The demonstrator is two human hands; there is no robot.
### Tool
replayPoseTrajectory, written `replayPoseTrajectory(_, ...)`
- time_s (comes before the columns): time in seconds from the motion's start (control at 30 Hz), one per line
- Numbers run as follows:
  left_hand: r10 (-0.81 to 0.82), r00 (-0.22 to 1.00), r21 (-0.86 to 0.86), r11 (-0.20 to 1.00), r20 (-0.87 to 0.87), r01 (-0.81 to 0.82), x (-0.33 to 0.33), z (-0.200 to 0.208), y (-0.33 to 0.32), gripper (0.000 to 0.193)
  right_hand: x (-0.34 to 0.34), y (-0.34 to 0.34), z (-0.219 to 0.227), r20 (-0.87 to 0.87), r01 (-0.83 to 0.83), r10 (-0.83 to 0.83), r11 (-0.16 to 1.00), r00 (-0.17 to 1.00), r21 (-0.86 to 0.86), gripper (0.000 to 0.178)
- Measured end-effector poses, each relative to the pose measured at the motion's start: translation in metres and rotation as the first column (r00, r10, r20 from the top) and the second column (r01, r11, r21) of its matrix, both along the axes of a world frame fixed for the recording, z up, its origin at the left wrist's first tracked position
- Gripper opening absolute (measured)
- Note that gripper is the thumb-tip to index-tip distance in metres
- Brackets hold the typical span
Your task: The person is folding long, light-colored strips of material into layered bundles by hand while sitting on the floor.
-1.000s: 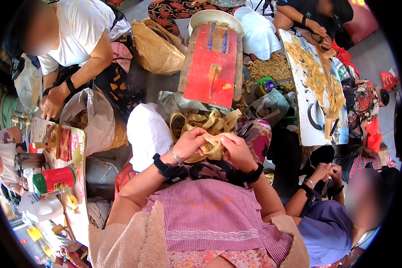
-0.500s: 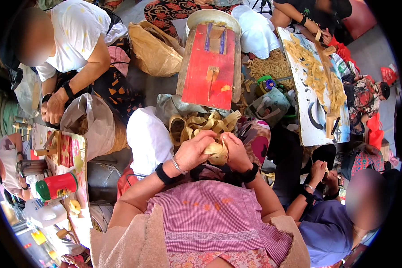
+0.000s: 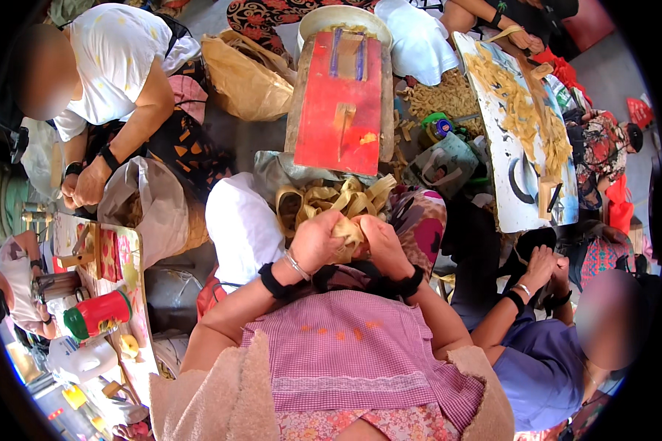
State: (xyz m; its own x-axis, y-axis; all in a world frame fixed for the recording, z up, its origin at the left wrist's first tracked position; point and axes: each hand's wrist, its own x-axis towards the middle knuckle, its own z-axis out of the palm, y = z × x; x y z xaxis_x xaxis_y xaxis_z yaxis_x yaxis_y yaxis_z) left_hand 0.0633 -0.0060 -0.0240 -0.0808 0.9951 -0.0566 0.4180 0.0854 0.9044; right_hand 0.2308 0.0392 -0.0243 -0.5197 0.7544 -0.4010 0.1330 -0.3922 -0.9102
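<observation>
Close above my lap, my left hand [image 3: 316, 239] and my right hand [image 3: 384, 244] grip a folded bundle of pale yellow flat strip [image 3: 348, 237] between them. The fingers of both hands are curled around it, so part of the bundle is hidden. Just beyond my hands lies a loose heap of similar tan strips [image 3: 338, 197], some looped and curling upward. What the strip is made of I cannot tell for certain. A white cloth [image 3: 242, 224] covers my left knee, beside the heap.
Ahead, a red-topped board [image 3: 338, 103] with a wooden block leans against a white tub [image 3: 349, 23]. A brown paper bag [image 3: 246, 81] stands to its left. At right, a white board [image 3: 518, 140] holds strip pieces. Co-workers sit left and right; a table [image 3: 141, 309] stands at left.
Both hands have shifted slightly and still hold the yellow bundle, which looks more crumpled and sits lower between the fingers. The whole view has tilted a little.
</observation>
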Motion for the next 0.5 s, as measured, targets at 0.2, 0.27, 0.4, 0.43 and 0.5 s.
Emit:
replayPoseTrajectory(0.2, -0.153, 0.948, -0.186, 0.960, 0.277, 0.210, -0.015, -0.007, 0.002, 0.017, 0.012, -0.001, -0.007, 0.078, -0.183, 0.178, 0.980, 0.981, 0.076, 0.025)
replayPoseTrajectory(0.27, -0.128, 0.948, -0.164, 0.970, 0.291, 0.182, -0.016, -0.008, 0.001, 0.017, 0.011, -0.003, -0.008, -0.058, -0.109, 0.112, 0.993, 0.992, 0.054, 0.024)
replayPoseTrajectory(0.4, -0.160, 0.977, 0.126, 0.976, -0.140, 0.178, -0.016, -0.003, -0.002, 0.018, 0.017, -0.002, 0.010, -0.330, -0.247, 0.130, 0.906, 0.935, -0.345, 0.028)
replayPoseTrajectory(0.43, -0.168, 0.951, 0.212, 0.951, -0.261, 0.227, -0.015, -0.004, -0.004, 0.018, 0.019, -0.001, 0.010, -0.409, -0.305, 0.123, 0.858, 0.904, -0.414, 0.029)
replayPoseTrajectory(0.5, -0.166, 0.929, 0.283, 0.922, -0.331, 0.266, -0.009, 0.001, -0.007, 0.018, 0.021, -0.002, 0.010, -0.474, -0.348, 0.097, 0.807, 0.875, -0.477, 0.031)
